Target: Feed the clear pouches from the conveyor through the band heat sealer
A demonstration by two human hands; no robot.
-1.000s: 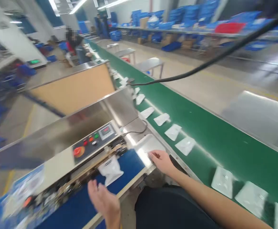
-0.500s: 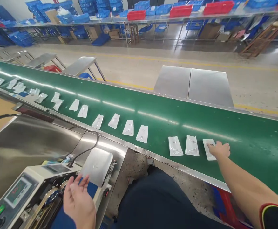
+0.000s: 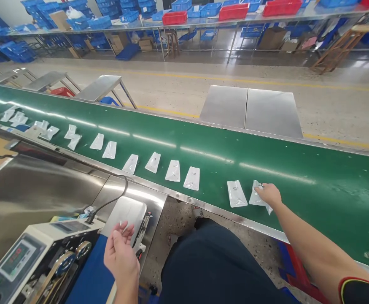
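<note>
White sealed pouches lie in a row along a green conveyor belt point(image 3: 209, 162). My right hand point(image 3: 270, 195) is closed at the right end of the row, its fingers gripping a white pouch point(image 3: 254, 195). The corner of another pouch point(image 3: 268, 209) sticks out below this hand; how the two overlap is hidden. Just left of them a single pouch point(image 3: 236, 194) lies flat. My left hand point(image 3: 121, 249) hovers palm up over the steel end plate point(image 3: 129, 211) of the sealing machine point(image 3: 22, 253), fingers loosely curled and apart, nothing visible in them.
More pouches point(image 3: 173, 171) spread leftward on the belt, some overlapping. A black cable point(image 3: 124, 185) crosses the steel worktop beside the machine. Beyond the belt stand a steel table point(image 3: 250, 107) and smaller benches point(image 3: 98, 88). Blue and red bins point(image 3: 233, 12) line a far table.
The view has swung right from the machine to the belt. My right hand went to the rightmost pouch, then moved left onto its neighbour. My left hand shifted slightly right, its fingers curling more.
</note>
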